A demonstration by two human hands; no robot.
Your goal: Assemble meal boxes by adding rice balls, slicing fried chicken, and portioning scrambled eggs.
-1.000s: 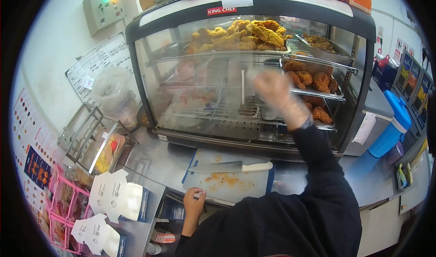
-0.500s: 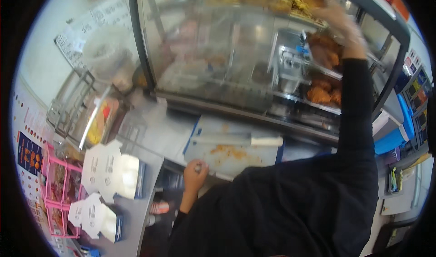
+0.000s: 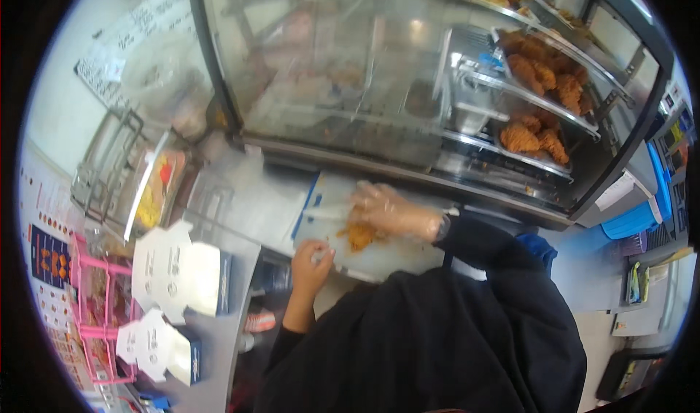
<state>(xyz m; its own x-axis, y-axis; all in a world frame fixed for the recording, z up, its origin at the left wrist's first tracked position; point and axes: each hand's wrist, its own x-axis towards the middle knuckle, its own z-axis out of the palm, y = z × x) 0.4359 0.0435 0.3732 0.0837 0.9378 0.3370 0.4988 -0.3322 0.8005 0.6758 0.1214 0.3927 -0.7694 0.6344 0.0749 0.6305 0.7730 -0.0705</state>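
Note:
My right hand [image 3: 390,210], in a clear plastic glove, reaches over the white cutting board [image 3: 408,260]. Its fingers close around a piece of golden fried chicken [image 3: 360,238] lying on the board. Beneath that hand runs a knife [image 3: 327,213]; its blade shows to the left, while most of its handle is covered. My bare left hand [image 3: 311,267] is by the board's front left corner, fingers curled in. Whatever it may hold is hidden.
Beyond the board stands a glass display case [image 3: 328,158] with trays of fried chicken [image 3: 539,139]. Open cardboard boxes [image 3: 168,271] sit on the left counter near a pink wire rack [image 3: 106,333]. A lidded container [image 3: 157,187] of colourful food is at left.
My right hand has come down from the display case's upper shelf to the cutting board, bringing a piece of fried chicken. My left hand stays near the board's corner.

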